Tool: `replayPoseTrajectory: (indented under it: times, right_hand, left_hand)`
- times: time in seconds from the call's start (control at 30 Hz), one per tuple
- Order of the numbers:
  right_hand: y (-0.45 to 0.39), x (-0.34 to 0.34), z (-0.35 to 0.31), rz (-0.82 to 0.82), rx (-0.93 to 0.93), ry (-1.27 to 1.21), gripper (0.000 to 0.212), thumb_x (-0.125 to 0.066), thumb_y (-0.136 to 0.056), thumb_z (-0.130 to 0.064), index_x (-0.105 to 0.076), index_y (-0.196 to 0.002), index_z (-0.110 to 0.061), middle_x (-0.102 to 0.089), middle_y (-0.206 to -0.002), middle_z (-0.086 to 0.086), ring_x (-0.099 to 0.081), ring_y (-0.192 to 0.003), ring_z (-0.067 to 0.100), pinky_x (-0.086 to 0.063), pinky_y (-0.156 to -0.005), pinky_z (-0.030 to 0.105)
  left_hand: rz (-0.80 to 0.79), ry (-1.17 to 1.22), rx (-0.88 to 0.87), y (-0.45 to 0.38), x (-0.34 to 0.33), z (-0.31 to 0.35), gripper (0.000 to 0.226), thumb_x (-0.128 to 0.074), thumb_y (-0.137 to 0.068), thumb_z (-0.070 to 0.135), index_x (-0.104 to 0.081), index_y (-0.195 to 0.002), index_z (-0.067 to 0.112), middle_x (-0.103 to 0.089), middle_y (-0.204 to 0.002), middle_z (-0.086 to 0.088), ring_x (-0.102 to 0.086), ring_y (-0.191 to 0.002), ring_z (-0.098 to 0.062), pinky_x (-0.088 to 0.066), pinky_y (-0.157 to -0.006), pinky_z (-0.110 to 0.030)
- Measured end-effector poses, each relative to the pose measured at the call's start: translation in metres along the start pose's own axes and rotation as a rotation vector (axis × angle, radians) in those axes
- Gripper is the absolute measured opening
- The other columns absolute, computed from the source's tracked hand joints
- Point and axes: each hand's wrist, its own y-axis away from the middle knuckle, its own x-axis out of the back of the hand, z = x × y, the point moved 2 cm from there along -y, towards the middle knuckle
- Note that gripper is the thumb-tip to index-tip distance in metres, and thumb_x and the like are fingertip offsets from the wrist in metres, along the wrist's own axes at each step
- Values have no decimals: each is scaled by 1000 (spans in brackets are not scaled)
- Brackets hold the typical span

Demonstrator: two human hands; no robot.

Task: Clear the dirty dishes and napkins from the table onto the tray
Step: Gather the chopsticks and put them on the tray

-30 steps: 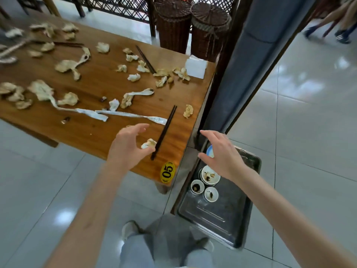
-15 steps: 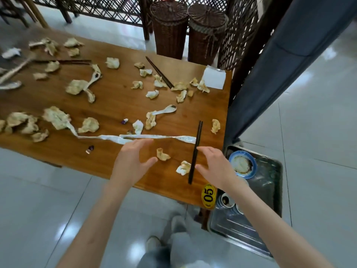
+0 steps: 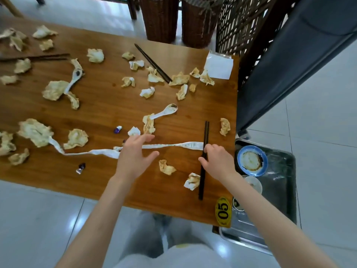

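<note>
A wooden table [image 3: 108, 105] is strewn with several crumpled stained napkins such as one [image 3: 167, 167] near the front edge, a long twisted paper strip [image 3: 170, 146], and a white spoon [image 3: 166, 111]. My right hand [image 3: 218, 163] rests on a pair of dark chopsticks [image 3: 204, 163] at the table's right end, with thumb and fingers closing around them. My left hand [image 3: 135, 157] hovers open over the paper strip, fingers spread. A metal tray [image 3: 280, 190] sits low beside the table's right end, holding a blue-rimmed dirty plate [image 3: 252, 160] and small bowls [image 3: 253, 183].
Another pair of chopsticks [image 3: 152, 63] and a white folded napkin [image 3: 219, 65] lie at the far right of the table. A second spoon [image 3: 74, 78] lies to the left. Two wicker baskets [image 3: 179, 18] stand behind the table. A dark grey panel [image 3: 289, 60] rises right of it.
The view swung left from the tray toward the table. My right hand moved from above the tray onto the chopsticks. My left hand shifted forward over the paper strip.
</note>
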Motion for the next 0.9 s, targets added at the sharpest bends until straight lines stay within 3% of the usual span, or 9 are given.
replayPoseTrajectory:
  times: [0.1,0.3,0.43,0.53,0.67,0.73,0.9]
  right_hand:
    - [-9,-8,-1,-56,-62,52,30,-53,-89,-46,-56,-94,-17,-58,-87,0,-57,-83,18,-45,-59,28]
    - [-22,-17,-2,-147,-183,140,32,-56,-87,-50,-57,-91,-18,-60,-87,0,-59,-81,20,-42,-57,29]
    - [-29,-17,-3,-184,-257,129,23,-54,-90,-41,-58,-90,-18,-58,-81,-2,-57,-74,17,-37,-53,26]
    - [-32,-19,-4,-212,-331,64,16,-53,-91,-32,-55,-82,-19,-50,-70,-5,-49,-64,15,-30,-46,24]
    - [-34,-22,-6,-241,-423,-6,25,-53,-90,-28,-44,-68,-20,-48,-65,-5,-44,-57,13,-27,-43,24]
    - [-35,-25,-7,-247,-450,-8,19,-48,-91,-25,-49,-74,-18,-52,-70,-3,-47,-60,14,-29,-45,24]
    - [-39,-24,-9,-184,-481,-43,20,-37,-97,-25,-53,-100,-13,-64,-93,5,-56,-75,21,-38,-55,28]
  left_hand:
    - [-8,-9,5,-8,-2,-6,49,-76,-77,31,-60,-123,26,-62,-122,4,-51,-119,-14,-43,-97,-33]
    - [18,18,-33,-24,4,-10,44,-77,-76,30,-63,-117,22,-65,-116,4,-54,-113,-13,-40,-91,-25]
    - [38,42,-41,-33,9,-9,43,-78,-76,29,-64,-115,21,-65,-115,3,-55,-111,-13,-43,-91,-27]
    - [27,29,-33,-36,9,-7,44,-77,-76,29,-63,-116,20,-65,-117,1,-55,-114,-17,-48,-95,-37]
    - [13,34,-27,-39,9,-5,44,-77,-76,29,-63,-117,20,-64,-118,0,-55,-114,-16,-47,-94,-33]
    - [-1,38,-27,-40,11,-7,44,-76,-77,29,-63,-118,21,-64,-119,1,-54,-117,-19,-49,-96,-39]
    - [31,45,-36,-43,19,-16,43,-78,-75,27,-64,-116,20,-66,-113,1,-56,-108,-15,-49,-86,-30]
